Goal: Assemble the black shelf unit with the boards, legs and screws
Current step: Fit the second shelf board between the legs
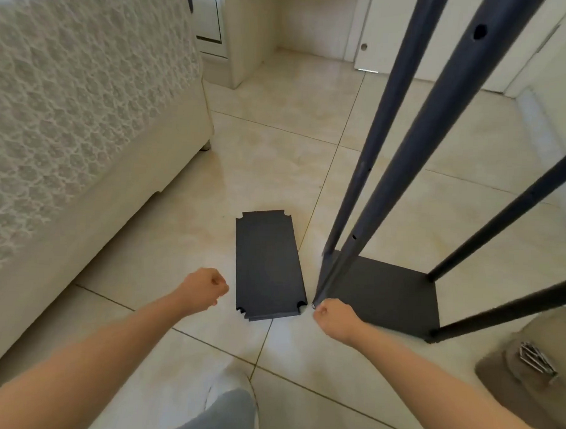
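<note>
A black base board [391, 295] lies on the tiled floor with four black legs [402, 173] rising from its corners. At the foot of the near left leg, a silver screw [313, 306] shows at the corner. My right hand [331, 317] is curled, and its thumb and forefinger pinch that screw. To the left, loose black boards with notched corners [267, 265] lie stacked flat. My left hand [205, 288] hovers in a fist just left of them, holding nothing I can see.
Spare screws [535, 358] lie in a heap on a brown bag [507, 373] at the right. A cream sofa with a lace cover [86, 127] fills the left side. My shoe and trouser leg [230, 405] are at the bottom. White doors [394, 35] stand behind.
</note>
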The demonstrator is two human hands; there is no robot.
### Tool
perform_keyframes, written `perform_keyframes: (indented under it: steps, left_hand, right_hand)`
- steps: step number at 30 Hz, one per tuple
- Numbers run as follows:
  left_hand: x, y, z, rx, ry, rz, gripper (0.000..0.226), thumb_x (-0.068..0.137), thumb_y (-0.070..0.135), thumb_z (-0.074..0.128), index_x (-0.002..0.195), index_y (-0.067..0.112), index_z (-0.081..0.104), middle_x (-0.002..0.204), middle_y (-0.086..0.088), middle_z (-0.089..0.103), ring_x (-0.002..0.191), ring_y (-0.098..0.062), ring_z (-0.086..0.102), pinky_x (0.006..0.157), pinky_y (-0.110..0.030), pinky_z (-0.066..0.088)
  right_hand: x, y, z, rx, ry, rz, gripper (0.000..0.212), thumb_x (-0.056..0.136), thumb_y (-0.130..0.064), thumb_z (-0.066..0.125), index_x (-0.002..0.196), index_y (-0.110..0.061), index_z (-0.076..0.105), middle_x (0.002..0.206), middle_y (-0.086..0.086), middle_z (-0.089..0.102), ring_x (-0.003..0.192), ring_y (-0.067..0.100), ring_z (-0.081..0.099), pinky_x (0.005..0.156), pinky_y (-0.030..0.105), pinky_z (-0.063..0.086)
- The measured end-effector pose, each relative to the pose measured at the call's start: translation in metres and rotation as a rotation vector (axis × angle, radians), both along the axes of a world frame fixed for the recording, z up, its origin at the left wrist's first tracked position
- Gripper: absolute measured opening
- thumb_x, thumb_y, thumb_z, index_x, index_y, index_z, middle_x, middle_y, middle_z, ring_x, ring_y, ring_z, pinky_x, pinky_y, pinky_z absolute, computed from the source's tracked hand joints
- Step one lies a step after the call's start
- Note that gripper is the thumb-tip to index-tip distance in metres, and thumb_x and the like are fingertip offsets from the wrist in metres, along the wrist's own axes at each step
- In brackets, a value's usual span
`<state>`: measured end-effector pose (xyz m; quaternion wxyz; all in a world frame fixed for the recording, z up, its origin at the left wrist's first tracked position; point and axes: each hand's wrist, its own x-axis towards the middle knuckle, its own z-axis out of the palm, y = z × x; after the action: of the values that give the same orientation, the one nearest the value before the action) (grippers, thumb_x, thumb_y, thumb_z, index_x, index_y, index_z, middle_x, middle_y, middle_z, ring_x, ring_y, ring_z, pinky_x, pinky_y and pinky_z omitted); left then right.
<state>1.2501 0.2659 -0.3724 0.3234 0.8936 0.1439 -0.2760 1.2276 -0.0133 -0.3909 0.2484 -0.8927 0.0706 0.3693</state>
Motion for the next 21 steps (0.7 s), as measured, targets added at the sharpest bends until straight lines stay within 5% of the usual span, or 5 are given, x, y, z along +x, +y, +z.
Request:
perform_keyframes:
  steps: [3,6,10,17,21]
  left_hand:
    - [0.000,-0.007,-0.030,-0.035,0.043,0.064,0.028,0.099,0.022,0.057,0.123,0.009,0.058,0.125,-0.011,0.063,0.110,-0.028,0.062,0.094,-0.040,0.052]
    - [-0.002,-0.020,-0.047,-0.088,0.087,0.155,0.044,0.100,0.020,0.056,0.139,0.004,0.046,0.140,-0.012,0.052,0.119,-0.028,0.051,0.093,-0.034,0.041]
    - [-0.004,-0.037,-0.062,-0.211,0.186,0.274,0.059,0.103,0.020,0.055,0.153,0.004,0.028,0.156,-0.015,0.037,0.134,-0.030,0.045,0.106,-0.039,0.040]
    - [0.002,-0.042,-0.066,-0.379,0.229,0.467,0.055,0.102,0.015,0.057,0.149,0.005,0.032,0.151,-0.015,0.042,0.125,-0.031,0.051,0.104,-0.040,0.044]
    - [0.002,-0.039,-0.069,-0.422,0.232,0.589,0.024,0.100,0.011,0.059,0.121,0.005,0.048,0.132,-0.015,0.052,0.114,-0.030,0.052,0.096,-0.041,0.044]
  right_hand:
    - [0.005,0.010,-0.018,0.038,0.050,-0.055,0.028,0.103,-0.022,0.039,0.119,-0.006,0.055,0.130,0.016,0.052,0.129,0.033,0.048,0.094,0.031,0.038]
    - [0.004,0.017,-0.037,0.115,0.107,-0.176,0.055,0.103,-0.027,0.043,0.152,-0.010,0.026,0.152,0.012,0.036,0.132,0.028,0.044,0.106,0.033,0.036]
    - [0.004,0.027,-0.049,0.282,0.196,-0.356,0.061,0.101,-0.028,0.046,0.154,-0.024,0.018,0.136,0.004,0.046,0.097,0.016,0.054,0.086,0.030,0.051]
    - [0.005,0.044,-0.054,0.378,0.207,-0.501,0.058,0.098,-0.016,0.047,0.149,-0.025,0.024,0.127,-0.004,0.044,0.107,0.019,0.053,0.087,0.032,0.054]
    - [0.010,0.049,-0.052,0.446,0.234,-0.705,0.054,0.095,-0.013,0.054,0.145,-0.019,0.034,0.135,0.001,0.045,0.117,0.023,0.053,0.082,0.030,0.053]
